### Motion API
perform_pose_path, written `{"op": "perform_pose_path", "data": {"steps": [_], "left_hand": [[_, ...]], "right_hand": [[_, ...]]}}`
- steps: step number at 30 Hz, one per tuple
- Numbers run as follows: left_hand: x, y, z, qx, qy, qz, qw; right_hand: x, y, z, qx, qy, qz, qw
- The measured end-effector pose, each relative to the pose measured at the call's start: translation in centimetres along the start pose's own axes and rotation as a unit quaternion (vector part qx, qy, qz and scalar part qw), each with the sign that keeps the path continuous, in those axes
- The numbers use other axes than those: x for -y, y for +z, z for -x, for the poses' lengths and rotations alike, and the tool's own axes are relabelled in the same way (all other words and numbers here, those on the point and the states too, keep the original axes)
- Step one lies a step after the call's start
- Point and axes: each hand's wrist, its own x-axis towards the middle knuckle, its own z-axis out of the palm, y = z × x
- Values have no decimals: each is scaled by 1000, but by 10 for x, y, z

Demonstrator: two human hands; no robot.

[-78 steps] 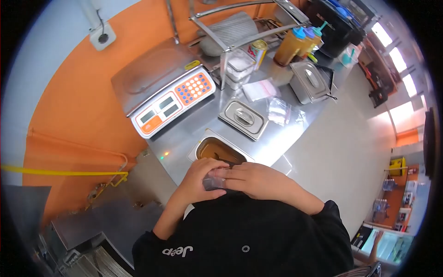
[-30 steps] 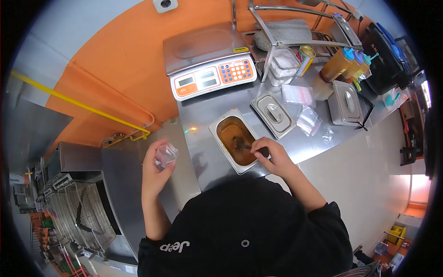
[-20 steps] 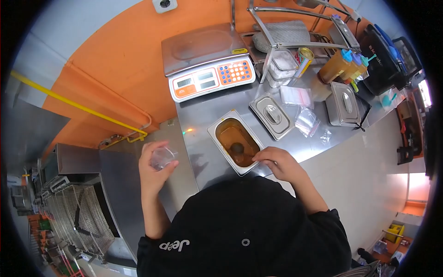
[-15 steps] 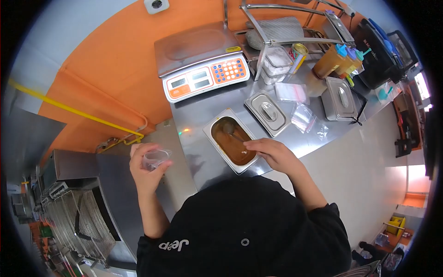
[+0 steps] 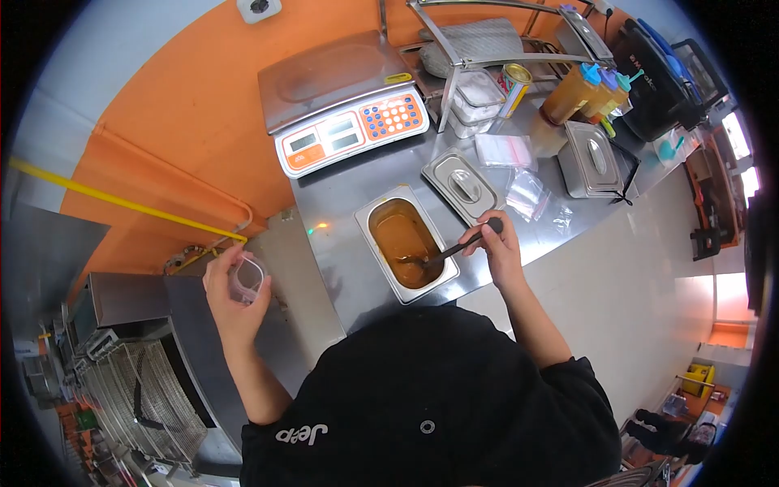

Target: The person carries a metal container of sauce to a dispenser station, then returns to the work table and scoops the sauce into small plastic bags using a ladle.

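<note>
My left hand (image 5: pixel 231 296) holds a small clear plastic cup (image 5: pixel 247 280) out at the left, past the counter's edge; its rim faces up and I make out nothing inside. Between the fingers of my right hand (image 5: pixel 497 247) is the dark handle of a spoon (image 5: pixel 454 251), slanting down to the left. The spoon's head dips into brown sauce (image 5: pixel 399 235) near the close end of a rectangular steel pan (image 5: pixel 374 258). Sauce partly hides the head. The steel lid (image 5: pixel 479 200) lies on the counter just right of the pan.
A weighing scale (image 5: pixel 345 118) stands behind the pan. Further right are plastic bags (image 5: pixel 503 152), a lidded steel container (image 5: pixel 592 162), sauce bottles (image 5: pixel 573 96), a can (image 5: pixel 514 85) and stacked clear tubs (image 5: pixel 474 104). A fryer basket (image 5: pixel 150 398) sits lower left.
My right hand has moved up and right, now gripping the spoon's handle raised at a slant. The spoon's head has shifted from the pan's far end toward me. My left hand has drifted left with the cup.
</note>
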Motion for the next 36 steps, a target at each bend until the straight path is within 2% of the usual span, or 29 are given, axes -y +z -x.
{"op": "perform_pose_path", "data": {"steps": [1, 2, 3, 5, 9, 11, 16, 18, 19, 20, 21, 22, 24, 25, 28, 29, 31, 32, 35, 36], "left_hand": [[-3, -3, -2, 18, 24, -57, 998], [-5, -5, -4, 36, 48, -113, 992], [-7, -6, -4, 37, 48, -114, 992], [-11, -5, -5, 34, 48, -141, 988], [-8, 0, -2, 31, 31, -109, 993], [-8, 2, 0, 45, -12, -106, 993], [-13, 10, -2, 39, -5, -91, 995], [-14, 11, -1, 50, -8, -101, 994], [-13, 12, 1, 63, -17, -98, 993], [-13, 13, 1, 77, -26, -94, 992], [-12, 13, 1, 76, -26, -95, 992], [-12, 14, 2, 87, -33, -96, 991], [-13, 17, 2, 98, -37, -97, 990], [-14, 18, 3, 103, -40, -98, 989], [-14, 19, 3, 114, -38, -97, 988], [-14, 18, 3, 121, -35, -96, 987], [-16, 18, 3, 122, -38, -90, 988], [-17, 17, 3, 125, -43, -83, 988], [-16, 15, 4, 126, -38, -90, 987], [-16, 14, 4, 124, -38, -90, 987]], "right_hand": [[-1, 0, 0, 0, -1, -1, 1000], [-2, -1, 0, -42, -1, -28, 999], [-4, -1, 0, -84, 1, -56, 995], [-6, -5, 2, -97, -4, -80, 992], [-13, -12, 5, -148, -17, -160, 976], [-18, -18, 5, -161, -21, -183, 970], [-24, -17, 5, -170, -29, -212, 962], [-19, -10, 9, -119, -108, -102, 982], [-17, -10, 11, -118, -108, -103, 982], [-15, -9, 13, -39, -171, 18, 984], [-11, -8, 17, 40, -230, 138, 962], [-4, 3, 22, 17, -178, 120, 977], [10, 11, 23, 115, -115, 203, 966], [18, 17, 21, 174, -87, 294, 936], [1, 29, 16, 192, -191, 348, 897], [-2, 33, 11, 192, -194, 349, 896], [-6, 42, 0, 214, -301, 346, 862], [-7, 45, 0, 214, -303, 346, 861], [-2, 50, 5, 289, -320, 437, 790], [1, 47, 8, 290, -321, 436, 789]]}}
